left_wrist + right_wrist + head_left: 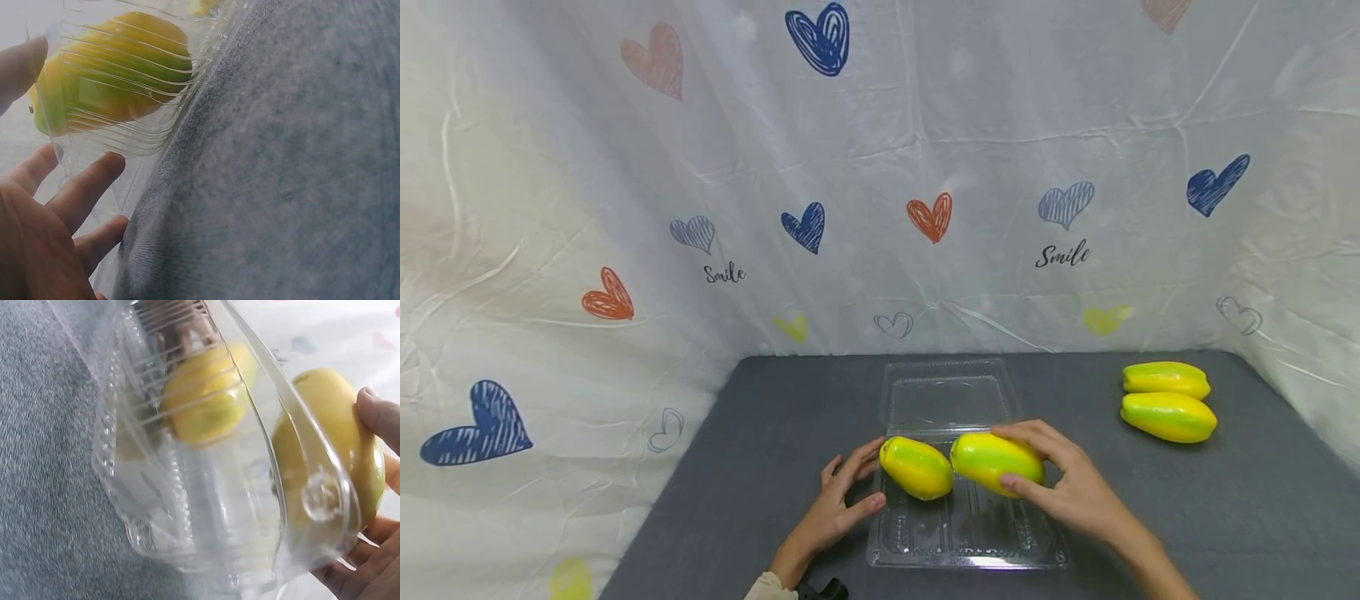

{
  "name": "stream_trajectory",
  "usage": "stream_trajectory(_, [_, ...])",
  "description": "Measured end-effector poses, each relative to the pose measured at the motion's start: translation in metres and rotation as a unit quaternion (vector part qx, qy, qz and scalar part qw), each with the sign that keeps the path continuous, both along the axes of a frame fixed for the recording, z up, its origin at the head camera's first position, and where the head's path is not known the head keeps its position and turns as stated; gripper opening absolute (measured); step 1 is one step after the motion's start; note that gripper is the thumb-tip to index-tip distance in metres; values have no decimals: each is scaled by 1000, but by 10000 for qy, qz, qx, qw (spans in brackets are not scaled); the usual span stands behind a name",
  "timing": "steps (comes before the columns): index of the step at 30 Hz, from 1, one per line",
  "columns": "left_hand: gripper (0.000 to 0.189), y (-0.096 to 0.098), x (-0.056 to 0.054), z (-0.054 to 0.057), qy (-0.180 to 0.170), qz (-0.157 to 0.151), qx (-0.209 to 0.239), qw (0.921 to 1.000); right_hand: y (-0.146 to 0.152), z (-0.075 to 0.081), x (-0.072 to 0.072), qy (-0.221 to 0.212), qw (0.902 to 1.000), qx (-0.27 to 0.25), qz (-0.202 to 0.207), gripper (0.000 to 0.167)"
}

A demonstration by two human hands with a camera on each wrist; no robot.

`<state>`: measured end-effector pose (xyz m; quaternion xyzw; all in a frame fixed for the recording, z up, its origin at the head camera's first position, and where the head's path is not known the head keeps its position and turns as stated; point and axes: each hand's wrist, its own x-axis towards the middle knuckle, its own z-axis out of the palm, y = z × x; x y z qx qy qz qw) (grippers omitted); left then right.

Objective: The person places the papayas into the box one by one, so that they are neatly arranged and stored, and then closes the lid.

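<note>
A clear plastic clamshell container (966, 533) lies open on the table, its lid (951, 400) folded back. One yellow-green papaya (917, 468) sits in the left part of its base. My right hand (1067, 483) grips a second papaya (996, 462) above the base, thumb on the near side and fingers on the far side. In the right wrist view this held papaya (337, 431) shows beyond the container's clear wall. My left hand (842, 500) rests at the container's left side with fingers spread, and its fingertips (112, 164) are at the clear wall in the left wrist view.
Two more papayas (1168, 417) lie side by side at the right of the dark grey table (760, 433). A white curtain (865, 167) printed with hearts hangs behind the table and along its sides.
</note>
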<state>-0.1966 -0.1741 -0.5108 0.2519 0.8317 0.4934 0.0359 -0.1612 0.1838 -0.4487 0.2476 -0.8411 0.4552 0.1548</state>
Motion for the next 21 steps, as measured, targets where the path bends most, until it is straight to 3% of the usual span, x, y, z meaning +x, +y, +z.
stream_trajectory(5, [72,1,0,0,-46,14,2,10000,-6,0,1,-46,9999,-56,106,53])
stream_trajectory(14, [72,0,0,-1,-31,47,-70,10000,-19,-3,2,290,9992,8,285,53])
stream_trajectory(21, [72,0,0,-1,-88,64,-58,9999,-31,-3,4,12,9994,47,352,51])
